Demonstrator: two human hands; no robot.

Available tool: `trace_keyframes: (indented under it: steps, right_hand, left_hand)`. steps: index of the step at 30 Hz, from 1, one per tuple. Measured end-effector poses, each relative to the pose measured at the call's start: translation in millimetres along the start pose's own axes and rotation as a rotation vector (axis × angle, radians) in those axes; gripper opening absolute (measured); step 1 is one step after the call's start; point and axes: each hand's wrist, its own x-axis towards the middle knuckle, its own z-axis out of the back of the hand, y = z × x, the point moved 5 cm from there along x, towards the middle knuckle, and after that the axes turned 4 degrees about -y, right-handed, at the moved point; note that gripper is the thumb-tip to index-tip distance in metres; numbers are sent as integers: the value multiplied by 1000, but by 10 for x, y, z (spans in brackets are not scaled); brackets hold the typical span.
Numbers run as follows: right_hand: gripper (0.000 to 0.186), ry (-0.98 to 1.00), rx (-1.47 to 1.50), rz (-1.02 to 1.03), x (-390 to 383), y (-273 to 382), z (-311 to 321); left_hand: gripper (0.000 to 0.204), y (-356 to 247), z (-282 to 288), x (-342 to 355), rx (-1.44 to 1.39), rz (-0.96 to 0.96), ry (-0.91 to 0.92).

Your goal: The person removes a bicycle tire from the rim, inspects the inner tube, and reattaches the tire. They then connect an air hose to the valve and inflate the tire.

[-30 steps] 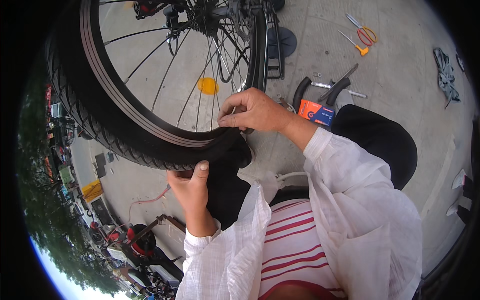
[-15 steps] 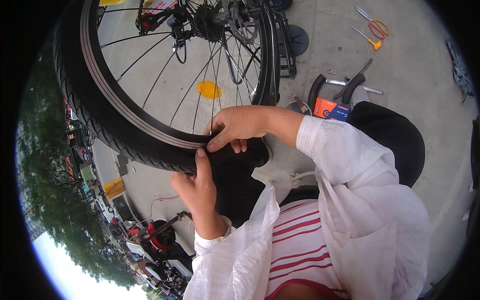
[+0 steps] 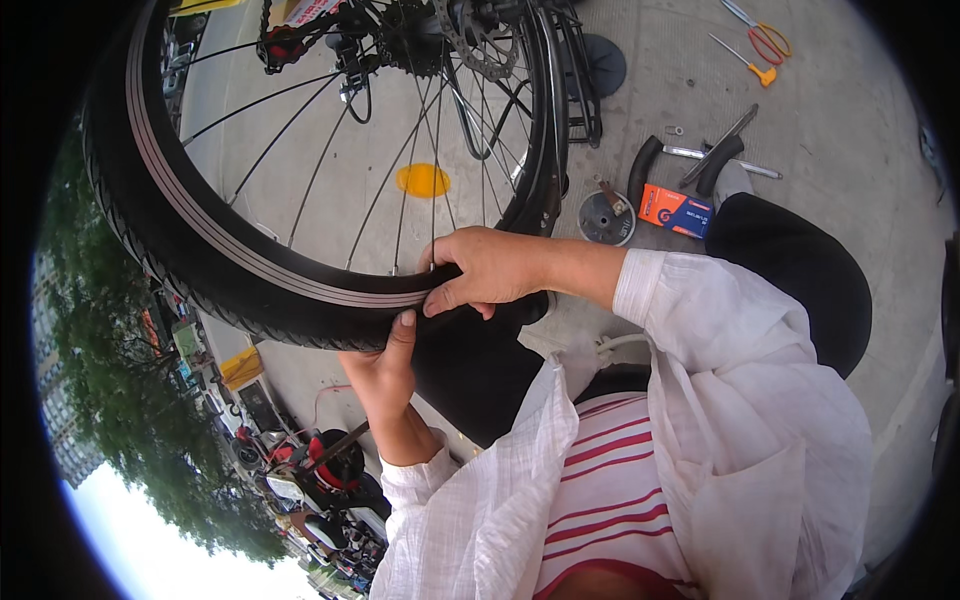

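Observation:
A bicycle wheel fills the upper left, its black tire (image 3: 215,285) running round a rim with pale stripes (image 3: 185,200). At the tire's near side my left hand (image 3: 385,370) grips from below, thumb pressed up against the sidewall and fingers under the tread. Just right of it, my right hand (image 3: 480,270) is closed over the rim and tire, its thumb on the sidewall and its fingers partly hidden behind the rim. The two thumbs are close together. An orange-yellow oval reflector (image 3: 423,181) sits among the spokes, and the rear sprockets (image 3: 410,40) show above.
On the ground to the right lie an orange-and-blue box (image 3: 675,211), a round metal disc (image 3: 606,217), a metal bar (image 3: 720,162), black curved grips (image 3: 643,170), a yellow-handled screwdriver (image 3: 762,74) and red-orange-handled scissors (image 3: 770,43). Parked motorbikes (image 3: 335,460) stand at the lower left.
The view has shifted a little, and the round disc beside the box is now more visible. Both hands stay on the tire; my left thumb remains pressed near my right thumb.

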Motion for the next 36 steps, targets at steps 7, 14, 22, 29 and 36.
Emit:
trace_keyframes:
  steps: [7,14,22,29,36]
  right_hand:
    - [43,-135,-79,49,-76,-4,-84]
    - [49,-134,-42,-97,-130,-29,24]
    - [44,-343,-606,502,-226,691,242]
    - [39,-55,-464,96,-48,883,97]
    - [36,144,106,9,137,930,-23]
  left_hand:
    - [28,46,11,26,-62,-5,-4]
    - [27,89,-146,-106,-38,52,-75]
    - [47,178,-317,-358,-200,-33,-265]
    - [38,188,-340,-275,96,-80,-365]
    - [33,-272,-278,-103,157,-161,-374]
